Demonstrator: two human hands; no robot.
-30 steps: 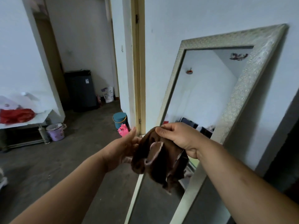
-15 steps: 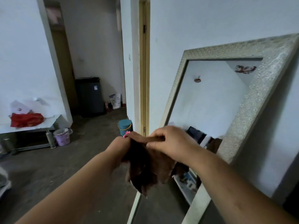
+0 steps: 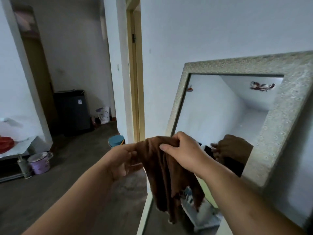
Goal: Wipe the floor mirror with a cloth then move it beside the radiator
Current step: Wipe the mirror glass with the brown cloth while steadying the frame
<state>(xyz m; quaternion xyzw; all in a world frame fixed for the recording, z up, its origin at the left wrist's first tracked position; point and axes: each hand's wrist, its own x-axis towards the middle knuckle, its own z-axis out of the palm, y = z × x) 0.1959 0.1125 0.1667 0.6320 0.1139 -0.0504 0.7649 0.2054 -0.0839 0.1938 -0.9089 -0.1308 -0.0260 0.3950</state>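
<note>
Unbunching brown fabric cloth, now hanging open, top edge pinched by fingers of left hand and right hand; ready for wiping silver-framed floor mirror.

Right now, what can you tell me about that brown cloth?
The cloth is dark brown, soft and thin-looking, with a ragged lower edge. It is bunched at the top and hangs limp in loose folds. The left hand pinches its upper left edge, and the right hand grips the top from above. It hangs in front of the mirror, at its lower left; whether it touches the glass cannot be told.
</note>
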